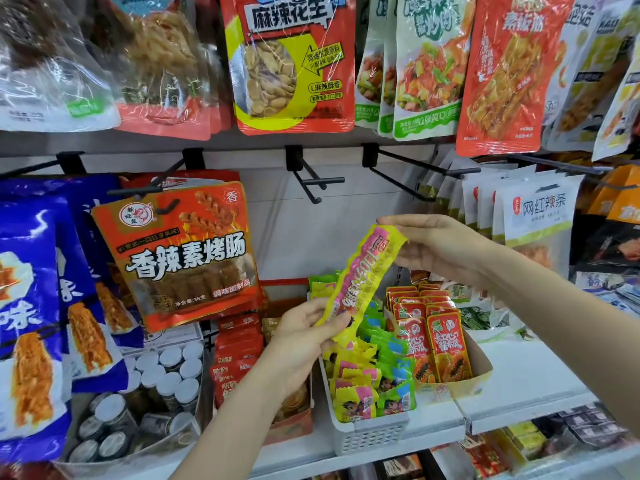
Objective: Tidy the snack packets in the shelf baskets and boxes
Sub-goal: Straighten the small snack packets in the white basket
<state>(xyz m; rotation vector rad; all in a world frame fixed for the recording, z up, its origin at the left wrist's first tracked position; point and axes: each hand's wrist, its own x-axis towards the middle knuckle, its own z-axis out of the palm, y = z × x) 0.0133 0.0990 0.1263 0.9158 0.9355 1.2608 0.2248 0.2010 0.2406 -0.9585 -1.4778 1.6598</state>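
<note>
Here the long yellow packet (360,282) hangs slantwise above the white basket (367,434), left hand (304,336) pinching its near end, right hand (440,245) its far end. Dropped carelessly, it could slip right into the cardboard box (483,367) of red packets (434,337), or crush the small ones below.

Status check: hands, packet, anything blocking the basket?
Left hand pinches the long yellow packet at its lower end; right hand pinches the top. Packet held above the white basket. Nothing in the way.

Both hands hold a long yellow-pink packet (360,282) slanted above the white basket (372,434), left hand (304,337) pinching its bottom, right hand (440,247) its top.
</note>
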